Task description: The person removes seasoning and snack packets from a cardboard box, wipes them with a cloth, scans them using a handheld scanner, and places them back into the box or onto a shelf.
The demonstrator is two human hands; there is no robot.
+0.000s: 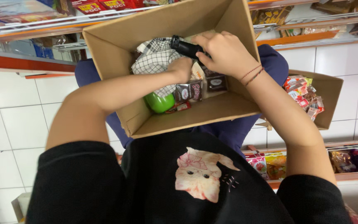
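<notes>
Inside the open cardboard box (195, 114) resting on the person's lap, both hands are at work among the goods. The right hand (225, 53) is closed around a black cylindrical object (186, 48), which lies tilted near the box's far wall with its ribbed end pointing toward the far-left corner. The left hand (182, 69) reaches in from the box's left side, its fingers curled down into the contents just beside the black object; whether it grips anything cannot be told. The two hands sit close together, almost touching.

A black-and-white checked cloth (156, 58) is bunched against the left half of the box, partly under the left forearm. A green rounded item (159, 103) lies near the box's near-left corner, and dark brown snack packets (188, 91) lie in the middle of the box floor, beside the green item and below the hands.

To the right of the box, a second, smaller cardboard box (330, 89) stands on the white tiled floor (17, 112), holding a heap of small colourful packets (305, 95). Shelves with packaged goods (311, 18) run along the upper edge of the view.
</notes>
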